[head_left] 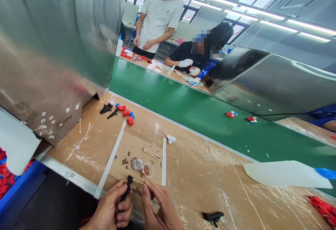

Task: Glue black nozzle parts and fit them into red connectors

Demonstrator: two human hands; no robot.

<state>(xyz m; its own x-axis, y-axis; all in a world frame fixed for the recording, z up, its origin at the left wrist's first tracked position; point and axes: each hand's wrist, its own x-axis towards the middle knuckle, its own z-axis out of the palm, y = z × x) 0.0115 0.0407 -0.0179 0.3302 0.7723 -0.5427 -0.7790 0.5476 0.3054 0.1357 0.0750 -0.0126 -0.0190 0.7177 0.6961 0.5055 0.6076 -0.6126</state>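
Note:
My left hand (111, 207) is closed around a small black plastic part (129, 183), held upright near the table's front edge. Between thumb and fingers of my right hand (162, 209) is a thin cotton swab (138, 181), its tip at the upper end of the black part. Just beyond my hands, a small clear cup (136, 164) stands beside a round clear lid (147, 170) on a stained cardboard sheet (122, 170). Used cotton swabs (151, 153) with dark tips lie behind the cup.
Black parts (106, 108) and red-blue pieces (126, 112) lie at the back left, near two clean swabs (87, 132). Another black part (214, 217) is at front right. A green conveyor belt (178, 100) carries red pieces (231, 114). Two people are across it; metal panels (60, 48) flank.

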